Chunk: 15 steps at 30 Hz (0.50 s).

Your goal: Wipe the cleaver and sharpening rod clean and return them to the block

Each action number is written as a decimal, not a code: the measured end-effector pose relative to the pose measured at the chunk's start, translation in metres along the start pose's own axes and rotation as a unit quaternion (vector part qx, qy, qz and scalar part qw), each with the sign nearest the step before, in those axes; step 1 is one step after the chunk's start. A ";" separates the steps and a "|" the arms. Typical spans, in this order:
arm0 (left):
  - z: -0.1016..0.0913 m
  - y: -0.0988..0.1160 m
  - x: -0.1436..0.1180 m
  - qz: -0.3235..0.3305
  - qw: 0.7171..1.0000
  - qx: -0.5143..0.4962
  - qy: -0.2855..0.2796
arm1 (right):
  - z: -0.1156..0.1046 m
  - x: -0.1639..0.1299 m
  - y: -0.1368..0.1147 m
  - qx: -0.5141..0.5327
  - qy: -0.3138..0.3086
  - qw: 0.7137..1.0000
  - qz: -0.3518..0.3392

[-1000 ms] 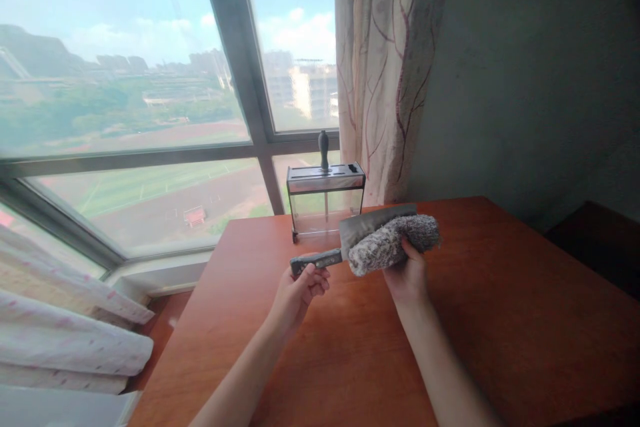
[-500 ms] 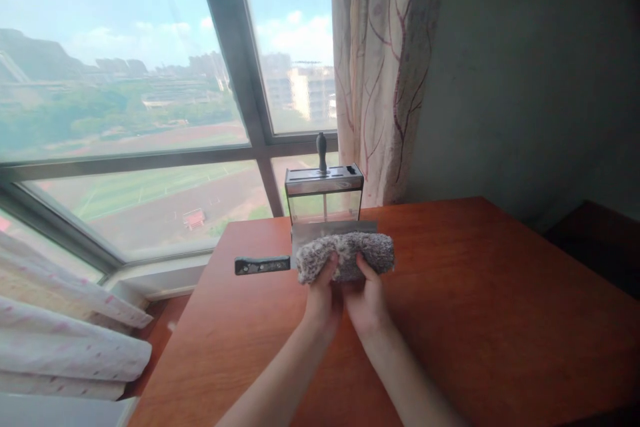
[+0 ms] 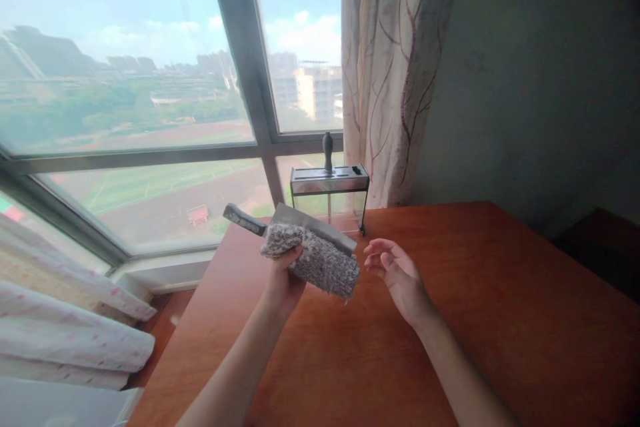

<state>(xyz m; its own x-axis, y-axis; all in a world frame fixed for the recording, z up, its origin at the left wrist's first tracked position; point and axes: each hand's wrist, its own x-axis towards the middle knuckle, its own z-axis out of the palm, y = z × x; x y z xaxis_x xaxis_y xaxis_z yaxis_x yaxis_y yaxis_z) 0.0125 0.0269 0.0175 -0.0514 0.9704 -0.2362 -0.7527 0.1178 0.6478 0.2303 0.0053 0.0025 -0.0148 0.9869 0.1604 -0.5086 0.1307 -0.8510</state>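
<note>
My left hand point(image 3: 283, 279) grips a grey fluffy cloth point(image 3: 315, 259) wrapped over the blade of a cleaver point(image 3: 295, 219), whose dark handle point(image 3: 243, 218) points up and to the left. The blade tilts down to the right above the wooden table point(image 3: 500, 320). My right hand point(image 3: 397, 275) hovers just right of the cloth, fingers spread, holding nothing. Behind them a clear knife block point(image 3: 330, 193) with a metal top stands at the table's far edge, one dark handle point(image 3: 327, 150) sticking up from it.
A large window point(image 3: 150, 113) runs along the left and back. A patterned curtain point(image 3: 395, 73) hangs behind the knife block beside a dark wall point(image 3: 540, 80). White curtain fabric point(image 3: 65, 340) lies bunched at the lower left, past the table's left edge.
My left hand moved from the cleaver's handle to the cloth-covered blade. My right hand let go of the cloth and drew away to the right. The cleaver tilted, handle up-left.
</note>
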 end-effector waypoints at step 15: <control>-0.010 0.001 -0.010 -0.045 0.980 0.190 -0.044 | 0.035 0.026 0.003 -0.239 -0.156 0.958 0.015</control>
<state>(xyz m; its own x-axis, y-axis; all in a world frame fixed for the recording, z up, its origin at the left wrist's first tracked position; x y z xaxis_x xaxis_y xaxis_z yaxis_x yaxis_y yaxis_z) 0.0057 0.0149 0.0135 0.0725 0.9651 -0.2517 -0.4512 0.2568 0.8547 0.1980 0.0280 0.0217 -0.3182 0.9242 0.2111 -0.0517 0.2054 -0.9773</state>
